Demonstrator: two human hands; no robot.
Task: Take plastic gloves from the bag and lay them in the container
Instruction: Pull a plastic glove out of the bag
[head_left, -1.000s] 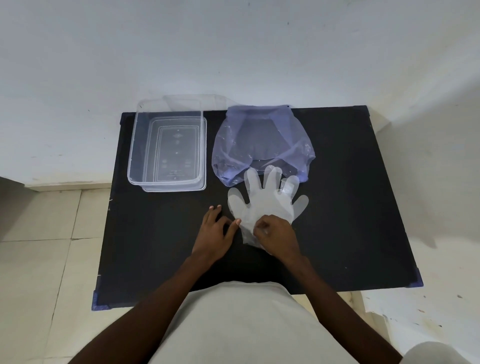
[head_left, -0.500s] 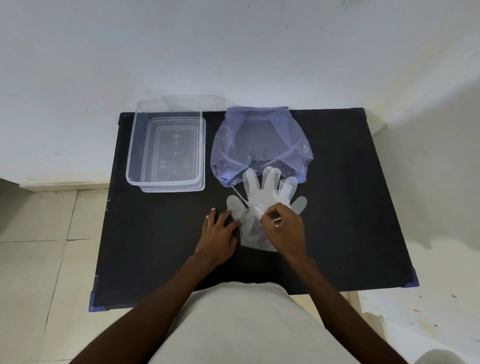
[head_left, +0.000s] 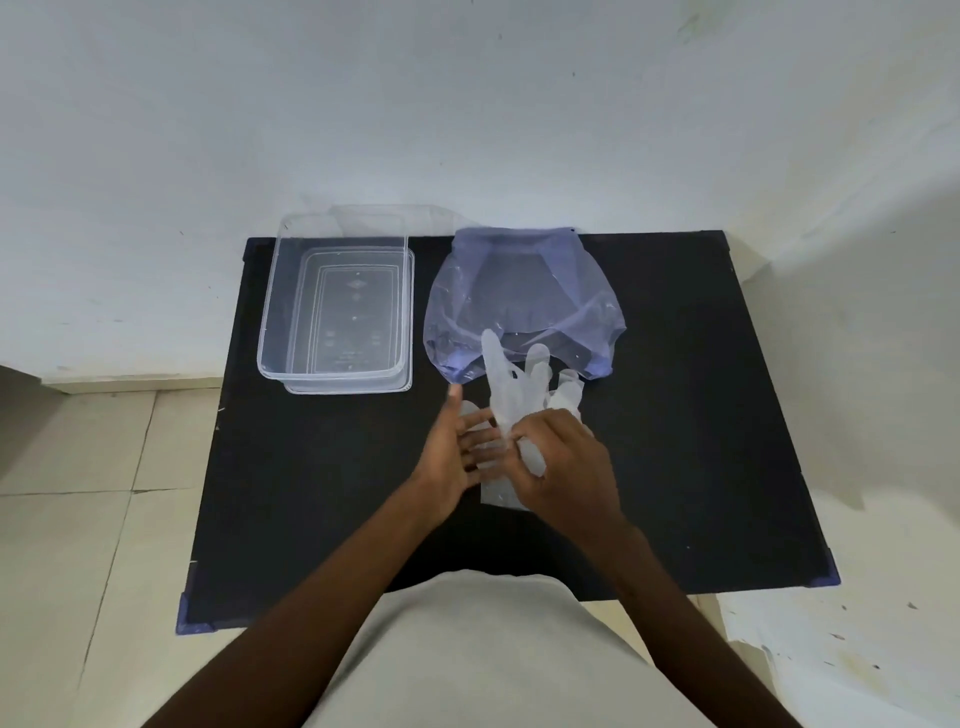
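I am gripping the plastic gloves (head_left: 506, 389) in my curled right hand (head_left: 566, 467), just above the table (head_left: 701, 415), with their fingers reaching the bag (head_left: 524, 296). My left hand (head_left: 457, 457) is touching them with straight, spread fingers. The container (head_left: 267, 322) is sitting apart to the left.

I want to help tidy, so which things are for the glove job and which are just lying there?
For the job: plastic gloves, pinched by the right hand; bluish bag; clear container.
Just lying there: flat clear piece under the container; black table.
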